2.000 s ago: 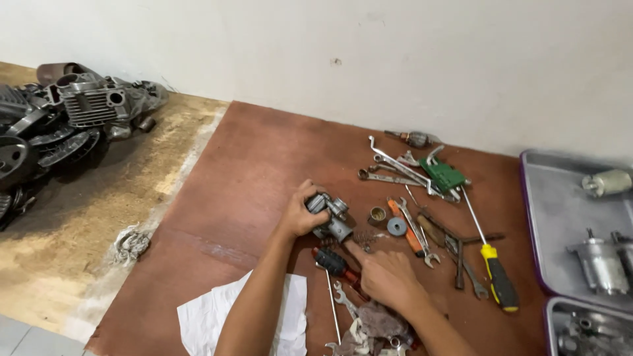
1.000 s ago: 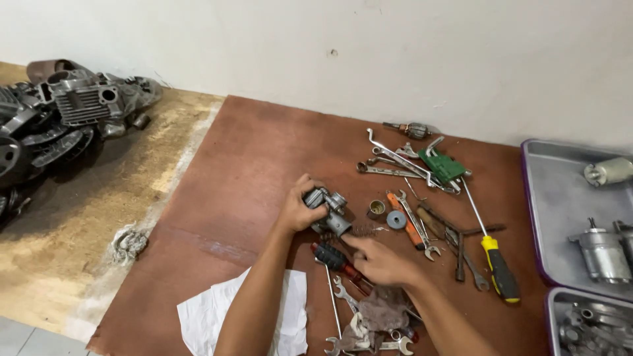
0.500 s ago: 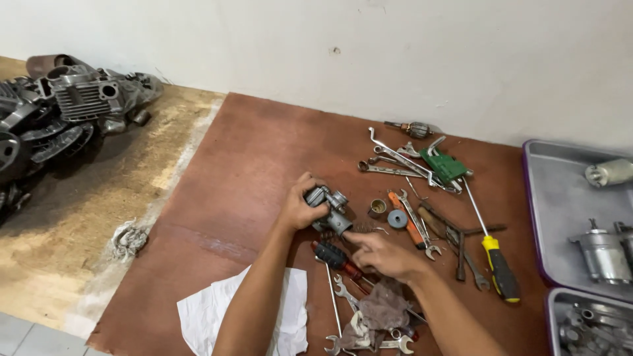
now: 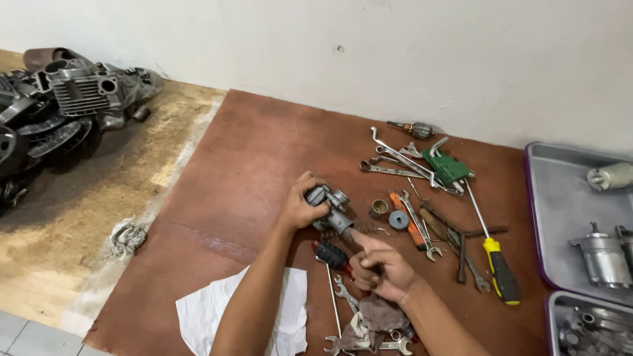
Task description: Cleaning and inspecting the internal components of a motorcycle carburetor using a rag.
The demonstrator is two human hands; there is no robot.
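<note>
**Head view: two hands on a small metal part**

Head camera, looking down at a brown board (image 4: 264, 165) on the floor, beside a white wall.

Left hand (image 4: 300, 207), fingers wrapped tight around a small grey metal part (image 4: 328, 201), held just above the middle of the board. Right hand (image 4: 382, 264), fingers curled in, first finger stuck out and touching the bottom end of the same part. Hard to tell if anything sits inside the curled fingers.

Just near of the part, a red and black screwdriver (image 4: 331, 256), flat on the board. Near that, a white cloth (image 4: 290, 316) under the left arm, and a dirty rag (image 4: 379, 315) with spanners around it.

To the right, lots of tools: a small metal ring (image 4: 378, 208), a round grey washer (image 4: 398, 219), an orange-handled tool (image 4: 407, 227), a green set of keys (image 4: 446, 167) and a yellow and black screwdriver (image 4: 500, 270).

Far right, a grey tray (image 4: 560, 204) with a little motor (image 4: 603, 257) in it.

Far left, on bare floor, a pile of dark engine parts (image 4: 72, 92). Closer in, a small bundle of cord (image 4: 127, 237).
</note>
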